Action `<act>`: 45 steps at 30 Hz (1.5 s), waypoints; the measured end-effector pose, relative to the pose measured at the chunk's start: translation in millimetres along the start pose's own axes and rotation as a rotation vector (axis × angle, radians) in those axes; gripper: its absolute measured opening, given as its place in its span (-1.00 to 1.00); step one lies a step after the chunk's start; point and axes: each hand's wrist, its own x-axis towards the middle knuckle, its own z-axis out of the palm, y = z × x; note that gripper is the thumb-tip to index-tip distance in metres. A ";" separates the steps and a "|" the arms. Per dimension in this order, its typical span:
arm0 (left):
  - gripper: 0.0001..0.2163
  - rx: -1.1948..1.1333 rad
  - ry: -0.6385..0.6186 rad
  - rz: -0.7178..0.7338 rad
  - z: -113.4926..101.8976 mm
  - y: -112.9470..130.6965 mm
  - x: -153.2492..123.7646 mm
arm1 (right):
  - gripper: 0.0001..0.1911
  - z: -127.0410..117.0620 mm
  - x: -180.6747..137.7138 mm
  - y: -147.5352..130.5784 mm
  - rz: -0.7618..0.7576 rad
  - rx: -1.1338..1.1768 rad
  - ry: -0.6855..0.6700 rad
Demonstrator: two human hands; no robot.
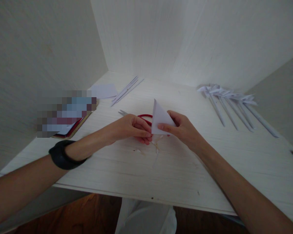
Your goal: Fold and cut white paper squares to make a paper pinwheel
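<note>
A folded white paper triangle [160,117] is held above the white table [175,169], pinched from both sides. My left hand [130,128] grips its lower left corner with closed fingertips; a black band is on that wrist. My right hand [183,128] holds the paper's right edge between thumb and fingers. Red-handled scissors [144,117] lie on the table just behind my hands, partly hidden by them. Small paper scraps [156,146] lie below the hands.
Several finished paper pinwheels on rolled sticks [230,104] lie at the right back. A few rolled paper sticks [127,89] and a white sheet [104,91] lie at the back left, beside a blurred flat item [68,113]. Walls close in left and behind.
</note>
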 end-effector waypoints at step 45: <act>-0.90 0.185 0.025 0.001 -9.6 -2.1 0.2 | -0.85 -19.0 0.3 -6.9 0.123 0.077 -0.131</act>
